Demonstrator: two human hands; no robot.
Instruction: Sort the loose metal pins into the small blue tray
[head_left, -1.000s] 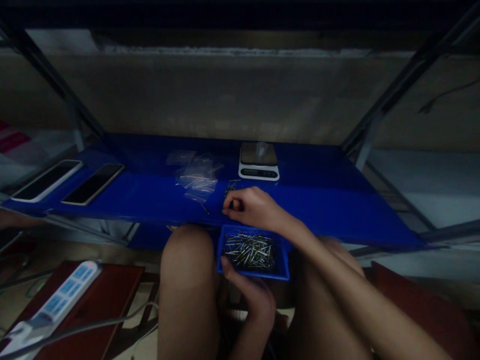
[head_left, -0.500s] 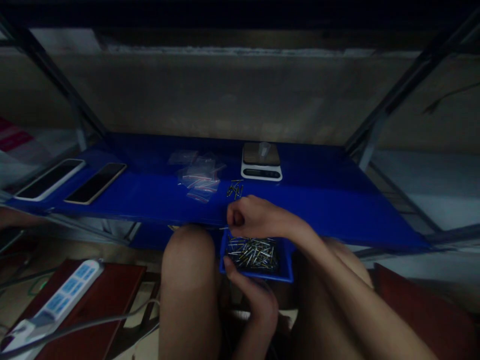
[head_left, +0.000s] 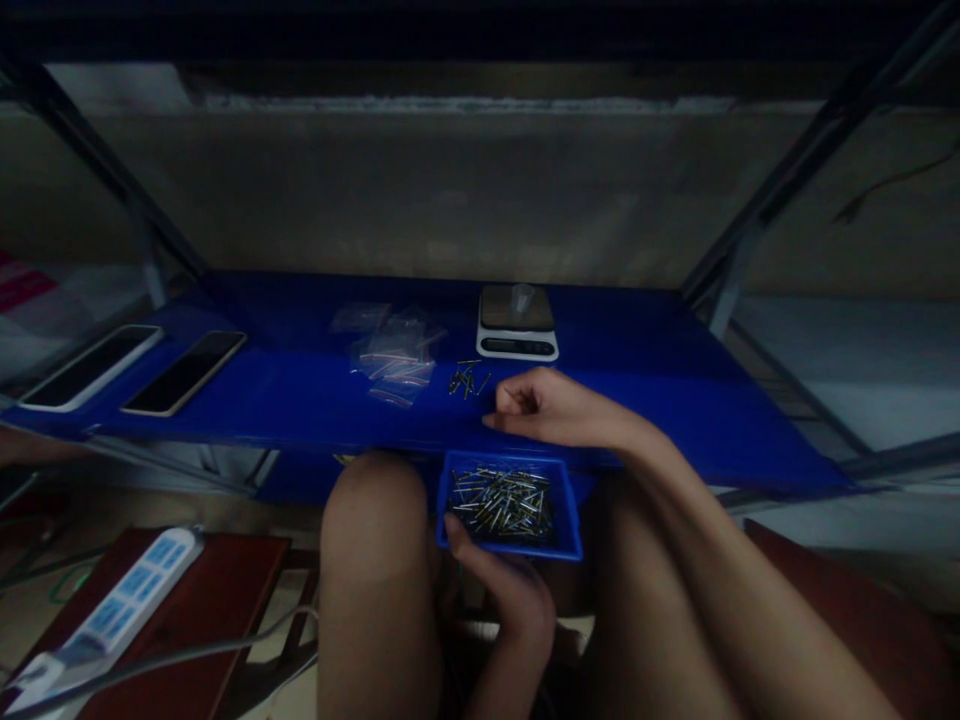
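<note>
My left hand (head_left: 501, 580) holds a blue plastic tray (head_left: 568, 510) above my lap, its thumb over the near left rim. Inside lies a heap of slim metal pins (head_left: 506, 503), silver with some golden ones; their exact kind is too small to tell. Over the front of the blue table, my right hand (head_left: 541, 405) has its fingers curled and its thumb stretched out apart from them, with nothing visible between. Just left of it is a small group of loose pins (head_left: 466, 378), one lying slightly apart toward the fingers.
Behind the pins stands a kitchen scale (head_left: 517, 345) with a small clear cup (head_left: 523, 298) on it. Clear zip bags (head_left: 397, 355) lie to the left. Two phones (head_left: 187, 372) rest farther left. A power strip (head_left: 135, 590) lies on a red-brown board at lower left.
My right hand has moved from above the tray, where a pin stuck out from its fingers, forward and right over the table. Another pin now lies beside the group. The tray stays put.
</note>
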